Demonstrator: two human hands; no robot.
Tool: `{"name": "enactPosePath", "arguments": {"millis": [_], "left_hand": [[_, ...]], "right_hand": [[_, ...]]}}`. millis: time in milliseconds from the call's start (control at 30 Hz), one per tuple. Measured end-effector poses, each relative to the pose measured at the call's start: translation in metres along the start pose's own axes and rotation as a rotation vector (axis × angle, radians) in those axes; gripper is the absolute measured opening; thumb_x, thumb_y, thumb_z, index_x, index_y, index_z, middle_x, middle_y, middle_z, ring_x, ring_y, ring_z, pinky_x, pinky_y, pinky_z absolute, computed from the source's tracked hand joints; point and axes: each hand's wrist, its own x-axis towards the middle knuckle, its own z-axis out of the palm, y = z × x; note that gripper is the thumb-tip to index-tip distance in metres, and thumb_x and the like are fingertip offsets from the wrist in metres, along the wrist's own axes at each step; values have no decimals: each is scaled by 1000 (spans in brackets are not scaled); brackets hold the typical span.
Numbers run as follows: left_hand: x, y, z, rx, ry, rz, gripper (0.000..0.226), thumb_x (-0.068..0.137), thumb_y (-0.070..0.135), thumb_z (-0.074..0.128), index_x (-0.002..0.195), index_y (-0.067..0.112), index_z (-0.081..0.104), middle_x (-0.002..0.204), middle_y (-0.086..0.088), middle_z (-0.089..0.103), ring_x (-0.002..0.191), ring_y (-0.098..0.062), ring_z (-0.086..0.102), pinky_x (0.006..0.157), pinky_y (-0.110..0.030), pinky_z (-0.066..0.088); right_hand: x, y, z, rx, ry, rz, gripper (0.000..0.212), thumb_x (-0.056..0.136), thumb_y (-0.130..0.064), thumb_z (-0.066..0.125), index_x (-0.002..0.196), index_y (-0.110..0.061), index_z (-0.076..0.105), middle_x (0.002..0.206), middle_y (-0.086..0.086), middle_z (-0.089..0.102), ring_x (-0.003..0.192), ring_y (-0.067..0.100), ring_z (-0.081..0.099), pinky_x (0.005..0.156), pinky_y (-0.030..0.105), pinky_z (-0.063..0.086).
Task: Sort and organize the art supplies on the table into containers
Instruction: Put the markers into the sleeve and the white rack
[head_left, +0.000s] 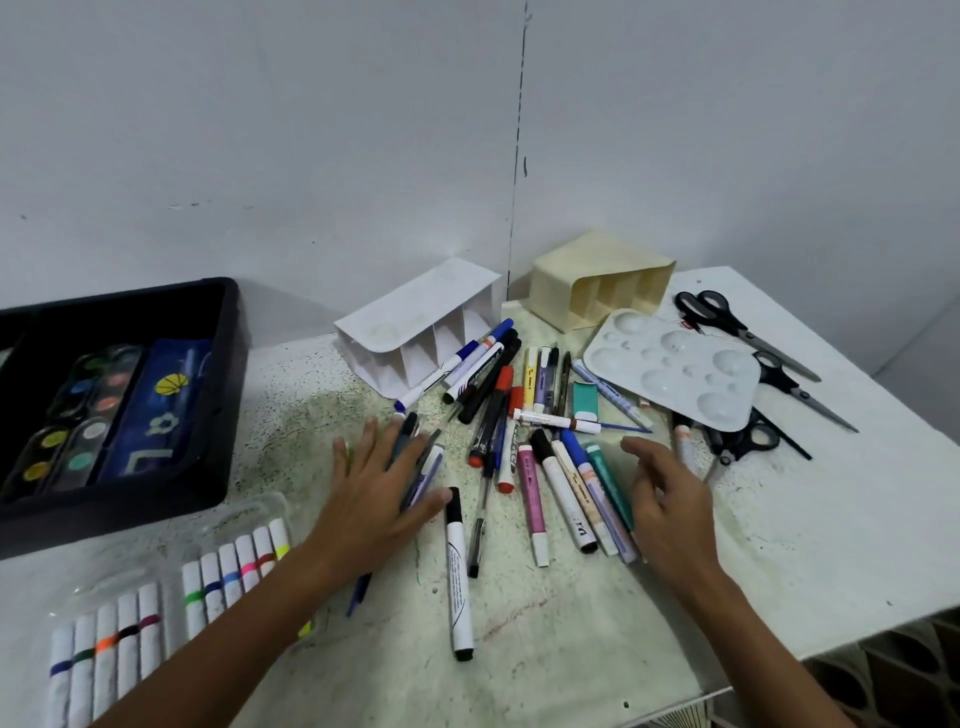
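White plastic organizer (415, 332) lies tipped on its side just left of centre frame, its compartments facing the pile of pens and markers (519, 426) that spreads across mid-frame; a cream organizer (597, 283) lies tipped the same way behind it, upper centre. Neither can take pens while on its side.

Left hand (374, 488) lies flat, fingers straight and spread, pressing a few dark pens (421, 457) against the table (779, 545). Right hand (670, 504) hovers at the right edge of the pile, fingers loosely curved and apart, holding nothing, beside a teal marker (613, 483) and its neighbours.

Step in hand looks like raking the loose pens together. To do it well: sweep both hands inward so barrels line up parallel, w/ caps one way, then close round a small bundle, not the whole heap. Stand an organizer upright first, or the bundle has nowhere to go. Keep the long black-capped marker (457, 566) at lower centre for a separate pass; it lies apart.

Scissors (748, 332) and a paint palette (675, 374) sit at right, palette overlapping some pens, so lift it before pulling those. Whether a pen lies hidden under the left palm is hard to tell. Black tray (228, 364) at left holds paint sets; boxed markers (156, 613) lower left are already sorted.
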Motion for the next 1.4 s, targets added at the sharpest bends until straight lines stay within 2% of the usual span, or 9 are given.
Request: {"name": "enactPosePath", "arguments": {"millis": [200,367,500,600,733,833,1000,1167,1400], "left_hand": [[20,51,4,-77,57,167,85,81,73,24,150,24,30,161,-3,12,148,-21,-9,116,-50,-12],[40,76,15,-80,81,279,79,83,64,36,148,19,35,159,-8,23,149,-27,0,116,-58,-2],[54,86,24,68,4,293,94,78,81,27,153,25,15,162,-5,1,147,-28,-16,113,-57,-12],[60,87,29,147,-87,195,117,64,96,12,152,24,-12,158,-3,-23,142,-28,-30,109,-53,-21],[58,92,31,175,-134,124,135,49,103,-2,150,16,-22,154,-5,-34,140,-29,-35,112,-56,-19],[50,95,30,155,-98,195,132,57,103,9,154,14,-4,159,-5,-18,144,-27,-25,114,-57,-14],[47,86,28,-67,98,167,96,79,87,21,146,20,40,157,-2,26,147,-18,8,118,-51,2],[59,73,20,102,-6,25,105,72,89,-3,154,25,9,159,5,-5,145,-15,-16,115,-47,-13],[61,53,13,114,-208,1,112,58,100,4,147,35,-14,156,9,-25,144,-14,-26,117,-49,-15]], "right_hand": [[-17,-8,10,-86,-158,-74,33,95,-2,48,124,-11,62,111,-4,63,88,7,59,74,14,45],[-19,-11,9,-37,-241,-143,38,90,-9,43,121,-14,64,114,-13,57,101,-2,53,87,1,37],[-12,-4,1,10,-245,-148,36,91,-12,42,117,-15,67,117,-11,62,109,-4,56,94,16,47],[0,3,-9,34,-170,-163,33,87,-5,45,107,-9,70,104,-9,66,99,-11,58,84,9,46],[15,16,-18,24,-145,-143,32,86,-6,46,106,-7,71,102,-1,69,97,-7,59,83,7,45],[24,19,-14,19,-156,-162,31,87,-8,46,105,-11,72,102,-9,66,97,-13,58,83,6,44],[38,14,-1,-2,-195,-262,34,90,-18,41,104,-11,71,104,-1,69,100,8,61,88,23,49],[52,17,18,-233,-302,-386,36,87,-15,51,120,-14,67,126,5,65,126,24,51,108,38,34],[62,33,16,-285,-360,-486,39,87,-27,44,111,-16,72,115,-1,70,118,26,60,101,44,43]]}}
